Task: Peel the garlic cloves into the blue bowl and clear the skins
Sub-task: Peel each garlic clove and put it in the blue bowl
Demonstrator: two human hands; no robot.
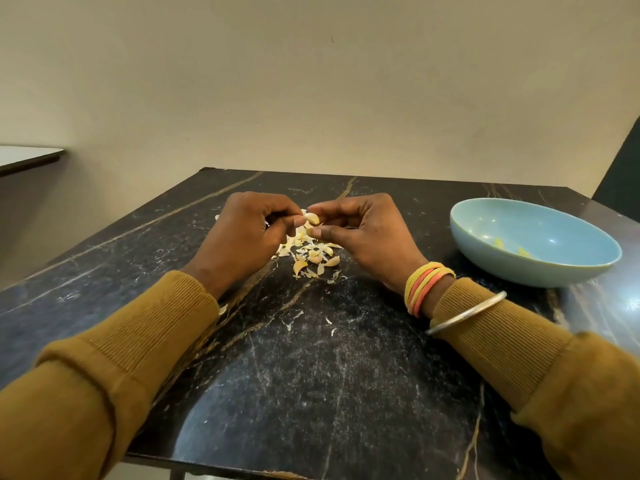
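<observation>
Both my hands — left hand (249, 230), right hand (360, 230) — pinching garlic clove (311, 218), mid-peel. Next: strip skin, drop clove into blue bowl (485, 261).

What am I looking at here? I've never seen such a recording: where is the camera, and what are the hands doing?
No machine here: a person wears a camera on the head, and this single picture looks down at their own hands. The left hand and the right hand pinch one garlic clove between them, above a pile of skins on the dark table. At the right stands the blue bowl, with a few pale yellow pieces inside, probably peeled cloves.
</observation>
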